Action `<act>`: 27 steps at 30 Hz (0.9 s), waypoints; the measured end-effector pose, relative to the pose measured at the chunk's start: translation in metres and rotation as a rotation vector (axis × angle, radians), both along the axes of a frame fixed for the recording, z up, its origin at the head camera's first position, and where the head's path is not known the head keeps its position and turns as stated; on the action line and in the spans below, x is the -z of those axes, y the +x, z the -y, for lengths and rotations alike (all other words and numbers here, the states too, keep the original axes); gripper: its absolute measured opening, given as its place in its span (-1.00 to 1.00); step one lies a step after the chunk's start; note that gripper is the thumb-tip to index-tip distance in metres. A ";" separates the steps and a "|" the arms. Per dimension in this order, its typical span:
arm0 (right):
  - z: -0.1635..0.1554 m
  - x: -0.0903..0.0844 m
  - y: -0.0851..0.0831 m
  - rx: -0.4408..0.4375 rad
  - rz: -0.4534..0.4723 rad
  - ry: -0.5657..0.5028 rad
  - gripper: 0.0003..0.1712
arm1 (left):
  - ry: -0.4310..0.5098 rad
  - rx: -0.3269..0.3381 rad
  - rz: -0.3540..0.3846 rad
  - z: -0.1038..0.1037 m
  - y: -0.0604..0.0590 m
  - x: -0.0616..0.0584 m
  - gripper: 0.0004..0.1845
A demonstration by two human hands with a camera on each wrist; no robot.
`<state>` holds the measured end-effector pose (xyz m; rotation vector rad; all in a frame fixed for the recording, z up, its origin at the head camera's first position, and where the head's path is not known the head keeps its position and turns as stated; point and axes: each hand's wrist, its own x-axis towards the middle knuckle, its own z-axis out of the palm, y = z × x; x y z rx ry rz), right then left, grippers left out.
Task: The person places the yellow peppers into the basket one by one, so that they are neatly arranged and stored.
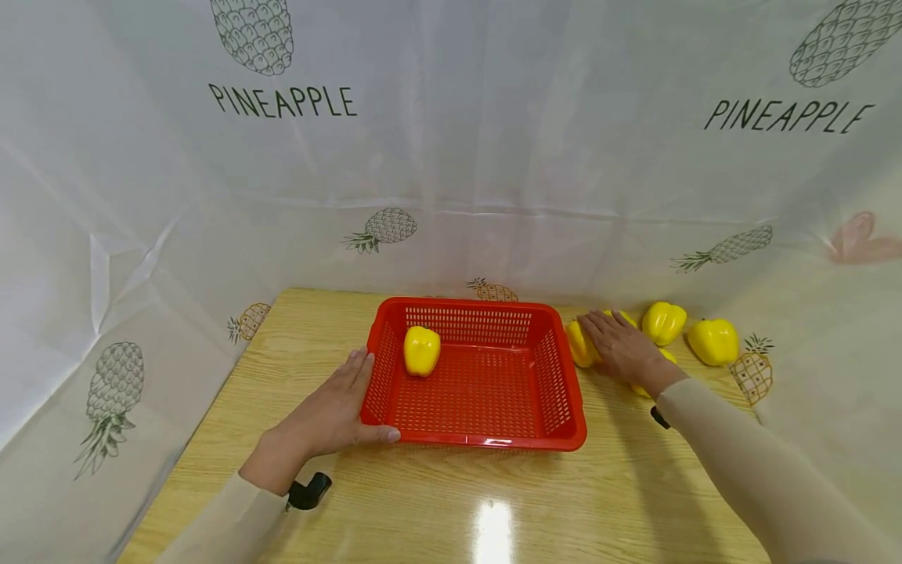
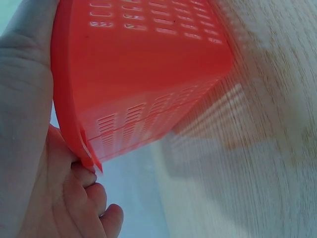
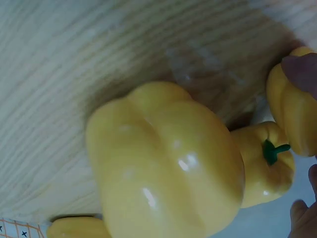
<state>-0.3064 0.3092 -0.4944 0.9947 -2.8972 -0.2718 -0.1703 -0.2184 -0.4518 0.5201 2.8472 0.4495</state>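
1. Head view puts the red perforated plastic basket at the middle of the pale wooden table, sitting flat, with one glossy yellow bell pepper inside it near the far left corner and nothing else in it.
2. My left hand grips the basket's near left corner: the thumb lies along the front rim and the fingers run up the left wall. The left wrist view shows my curled fingers tucked under the rim.
3. My right hand lies palm down, fingers spread, over a yellow pepper just outside the basket's right wall. It covers that pepper, but I cannot tell whether the fingers have closed round it.
4. Further right on the table are more yellow peppers, one by my fingertips and one beside the white pineapple-print sheet that walls the table.
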 end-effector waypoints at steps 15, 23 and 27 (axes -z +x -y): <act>-0.001 0.015 0.020 0.040 -0.172 -0.033 0.24 | 0.001 0.006 0.001 0.001 -0.002 0.000 0.53; 0.001 0.013 0.022 0.124 -0.068 -0.072 0.24 | 0.010 0.005 0.008 0.001 -0.001 -0.001 0.53; 0.002 0.012 0.021 0.158 -0.007 -0.091 0.26 | 0.009 0.007 0.003 0.001 0.000 -0.001 0.54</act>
